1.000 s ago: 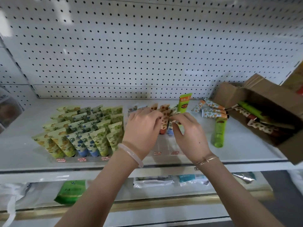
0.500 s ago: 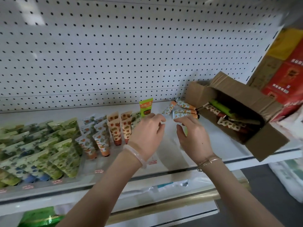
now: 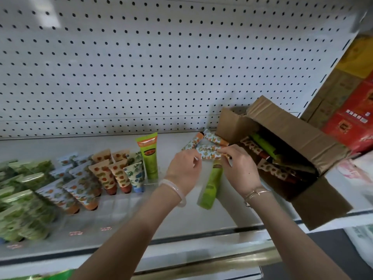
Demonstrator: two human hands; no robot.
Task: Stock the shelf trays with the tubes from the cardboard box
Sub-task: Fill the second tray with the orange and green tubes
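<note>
We see both hands just left of the cardboard box (image 3: 282, 122), at a small orange-patterned tube (image 3: 207, 152) lying across the shelf (image 3: 177, 221). The right hand (image 3: 240, 168) pinches the tube's box-side end between thumb and forefinger. The left hand (image 3: 184, 170) curls its fingers at the far end; we cannot tell whether they grip. More tubes (image 3: 270, 168) lie inside the box. A green tube (image 3: 210, 184) lies just left of it, under the hands.

Bare forearms, jewellery at both wrists.
Behind the left hand (image 3: 184, 170), a smooth, pale, milky bangle (image 3: 174, 191); behind the right hand (image 3: 240, 171), thin gold-coloured bracelets (image 3: 255, 195), slim strands lying close together.
</note>
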